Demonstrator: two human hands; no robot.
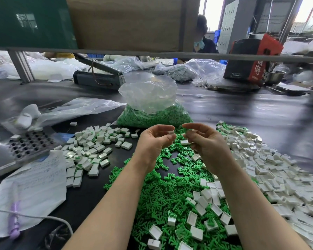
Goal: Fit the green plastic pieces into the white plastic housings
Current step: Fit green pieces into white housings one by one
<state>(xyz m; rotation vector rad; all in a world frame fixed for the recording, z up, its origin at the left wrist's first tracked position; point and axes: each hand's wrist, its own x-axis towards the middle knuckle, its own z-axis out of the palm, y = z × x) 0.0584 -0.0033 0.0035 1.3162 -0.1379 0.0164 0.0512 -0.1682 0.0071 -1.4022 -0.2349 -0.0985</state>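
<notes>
Green plastic pieces (170, 201), small and pronged, lie in a loose heap on the dark bench (242, 112) along its near edge, spreading from the middle of the bench toward the person. Both hands are raised just above the far end of this heap, fingertips close together but apart. The left hand (154, 139) has its fingers curled and pinches a small white plastic housing (170, 132) between thumb and forefinger. The right hand (204, 139) has its fingers curled too and pinches something small and green at its fingertips; it is too blurred to say more.

White rectangular plastic housings (271, 168) form a wide pile toward the right edge of the bench, touching the green heap, and a few lie scattered on top of the green pieces near the front. A second group of white housings with green showing inside (92, 150) lies left of the hands. Behind the hands stands a clear plastic bag of green pieces (152, 112), its top open. Toward the left edge sit a metal tray with a grid of square holes (25, 143) and a white paper sheet with handwriting (38, 186). A grey cable (43, 217) crosses the near left corner.
</notes>
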